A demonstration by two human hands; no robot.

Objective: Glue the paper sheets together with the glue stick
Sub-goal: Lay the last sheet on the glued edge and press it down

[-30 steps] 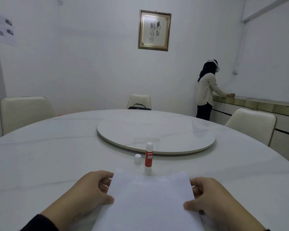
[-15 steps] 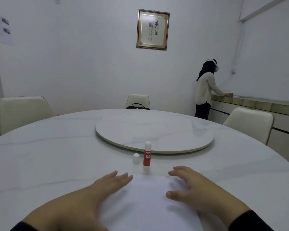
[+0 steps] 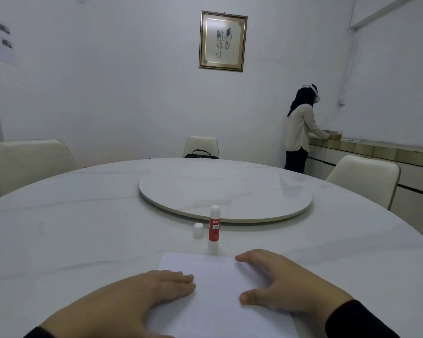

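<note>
Item, fingers (image 3: pixel 178 279): extended flat, gripping nothing, on my left hand (image 3: pixel 132 296), palm down on the white paper sheets (image 3: pixel 220 296); my right hand (image 3: pixel 283 284) likewise spread flat on the sheets' right side, thumb at 9 o'clock. Item, the sheets: lying flat on the round white marble table (image 3: pixel 59 240), nearest edge. Item, red-and-white glue stick (image 3: pixel 214 229): upright, uncapped, just beyond the sheets at 12 o'clock; its small white cap (image 3: pixel 198 230) stands just beside it at 9 o'clock. Item, round white turntable (image 3: pixel 225 191): table centre, beyond the stick.
</note>
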